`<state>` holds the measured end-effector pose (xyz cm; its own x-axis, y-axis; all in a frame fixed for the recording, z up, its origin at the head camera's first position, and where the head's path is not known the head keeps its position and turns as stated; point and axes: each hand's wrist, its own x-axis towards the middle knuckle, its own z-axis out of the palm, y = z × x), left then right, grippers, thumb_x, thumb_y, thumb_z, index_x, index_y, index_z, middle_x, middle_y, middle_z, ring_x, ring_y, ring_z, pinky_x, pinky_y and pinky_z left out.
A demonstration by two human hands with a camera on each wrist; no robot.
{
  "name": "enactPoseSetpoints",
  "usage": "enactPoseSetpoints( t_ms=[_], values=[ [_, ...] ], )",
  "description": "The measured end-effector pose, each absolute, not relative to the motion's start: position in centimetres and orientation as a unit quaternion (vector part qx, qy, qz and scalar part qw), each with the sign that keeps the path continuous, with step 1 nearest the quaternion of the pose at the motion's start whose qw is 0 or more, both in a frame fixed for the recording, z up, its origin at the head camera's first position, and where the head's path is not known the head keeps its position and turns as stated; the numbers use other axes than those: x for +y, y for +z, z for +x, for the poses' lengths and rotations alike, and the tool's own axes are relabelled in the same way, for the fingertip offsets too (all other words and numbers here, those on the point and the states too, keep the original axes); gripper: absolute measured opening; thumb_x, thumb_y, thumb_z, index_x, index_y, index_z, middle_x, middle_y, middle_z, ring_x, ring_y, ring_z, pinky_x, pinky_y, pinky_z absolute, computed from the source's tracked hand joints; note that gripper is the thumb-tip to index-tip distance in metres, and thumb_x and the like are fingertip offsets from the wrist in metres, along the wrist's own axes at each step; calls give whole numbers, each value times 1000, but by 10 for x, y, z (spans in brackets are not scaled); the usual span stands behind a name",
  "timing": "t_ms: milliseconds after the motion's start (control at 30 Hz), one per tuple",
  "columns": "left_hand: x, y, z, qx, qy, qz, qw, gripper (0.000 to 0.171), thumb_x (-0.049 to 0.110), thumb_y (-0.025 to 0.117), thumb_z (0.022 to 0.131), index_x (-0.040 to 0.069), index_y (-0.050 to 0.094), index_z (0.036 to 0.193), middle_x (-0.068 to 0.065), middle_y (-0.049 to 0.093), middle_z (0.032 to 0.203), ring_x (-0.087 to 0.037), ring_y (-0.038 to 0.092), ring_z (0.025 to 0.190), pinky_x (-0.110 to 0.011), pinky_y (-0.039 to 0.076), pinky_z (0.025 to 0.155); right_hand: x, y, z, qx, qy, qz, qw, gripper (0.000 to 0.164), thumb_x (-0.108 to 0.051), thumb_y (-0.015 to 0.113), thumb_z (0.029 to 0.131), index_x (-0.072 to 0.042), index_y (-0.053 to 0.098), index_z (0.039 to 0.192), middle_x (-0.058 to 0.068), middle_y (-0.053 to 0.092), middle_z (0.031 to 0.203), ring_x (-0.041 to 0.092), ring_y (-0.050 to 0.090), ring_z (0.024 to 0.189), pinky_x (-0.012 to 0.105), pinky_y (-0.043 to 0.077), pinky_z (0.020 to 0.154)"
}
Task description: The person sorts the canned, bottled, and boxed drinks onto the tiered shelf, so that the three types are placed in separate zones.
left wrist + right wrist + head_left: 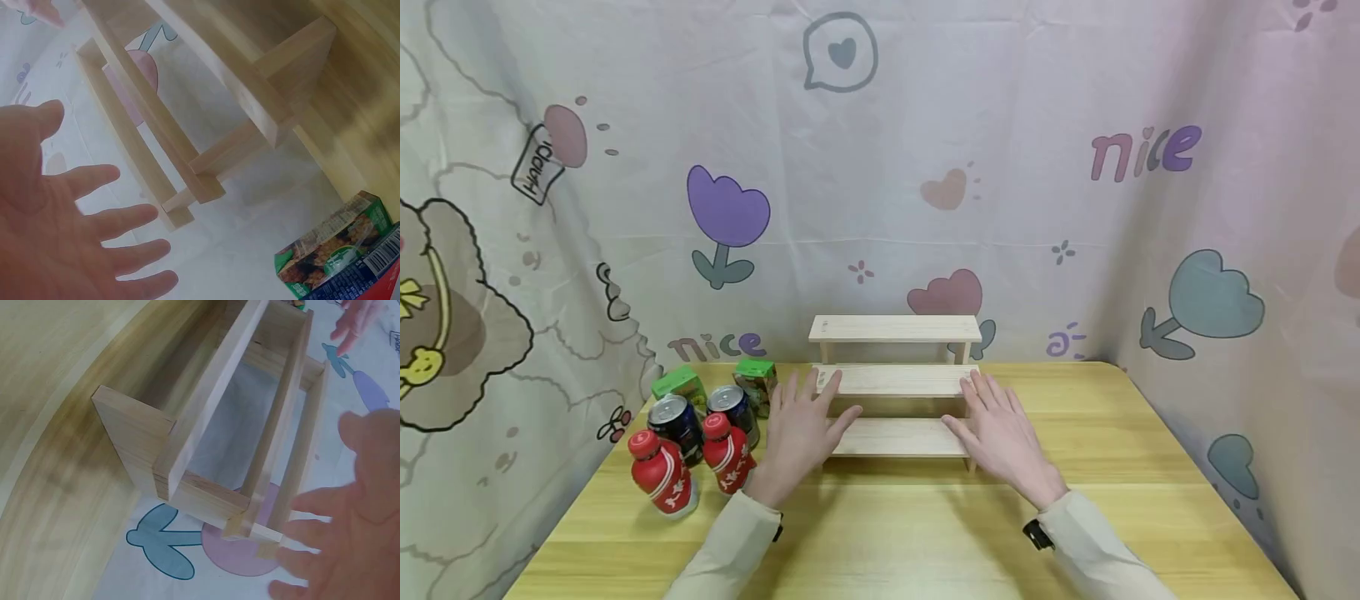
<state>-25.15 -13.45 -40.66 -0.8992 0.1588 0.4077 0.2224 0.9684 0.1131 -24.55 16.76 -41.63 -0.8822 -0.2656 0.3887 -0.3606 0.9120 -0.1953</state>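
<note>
While Nothing Is Being Gripped, a Knock Is Being Risked on the Left

As the wooden rack (pixel 895 381) is being flanked at the far middle of the table (pixel 1097 433), the left hand (pixel 801 429) and the right hand (pixel 1003 433) are being held spread, fingers parted and nothing pinched. Contact with the boards is not being shown clearly, so whether any fingertip is touching cannot be told.

On the left, two red bottles (pixel 664 475) are being placed nearest, with two dark cans (pixel 677 429) behind them and two green-topped boxes (pixel 681 385) farthest. Since the right-hand bottle is showing just beside the left sleeve (pixel 730 542), the main danger is being judged to lie there: if the arm were swung left and low, that bottle could be toppled and the can behind it struck. The bottle's narrow shape and the tight spacing are being taken as the cause. With the left edge running near the group, a shove could be passed along until something is being tipped over the side.

A lesser risk is being posed at the rack. Because light weight is being assumed, it could be twisted, or slid toward the patterned cloth (pixel 1037 83) behind, if one end were being pushed harder.
</note>
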Motion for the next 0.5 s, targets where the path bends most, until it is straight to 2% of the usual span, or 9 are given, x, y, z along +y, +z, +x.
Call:
enactPoseSetpoints(
  t_ms=[100, 200, 333, 500],
  values=[
    [-134, -406, -253, -968, -95, -99, 212, 67, 64, 48, 94, 22, 48, 146, -18, 48, 146, -45, 40, 136, -62, 32, 111, 168, -416, -247, -956, 129, 167, 204, 69, -53, 49, 98, -5, 43, 147, 15, 37, 156, 36, 30, 145, 56, 21, 118],
    [-135, -406, -254, -956, -127, -101, 245, 62, 60, 52, 94, 18, 56, 139, -18, 56, 139, -41, 50, 128, -60, 41, 104, 168, -417, -248, -943, 147, 175, 242, 62, -47, 55, 97, -4, 50, 142, 16, 45, 150, 36, 39, 140, 54, 28, 116],
    [-136, -403, -255, -933, -171, -102, 299, 54, 54, 59, 93, 13, 65, 127, -16, 66, 125, -36, 63, 112, -53, 54, 87, 167, -417, -250, -913, 207, 188, 297, 49, -35, 66, 93, -4, 60, 132, 18, 58, 137, 36, 53, 128, 51, 40, 109],
    [-141, -396, -254, -914, -222, -96, 327, 44, 49, 62, 93, 11, 72, 114, -12, 72, 108, -31, 70, 91, -45, 57, 67, 166, -422, -253, -883, 264, 197, 333, 35, -19, 74, 87, -4, 67, 118, 16, 68, 119, 32, 63, 110, 47, 52, 95]
  ],
)
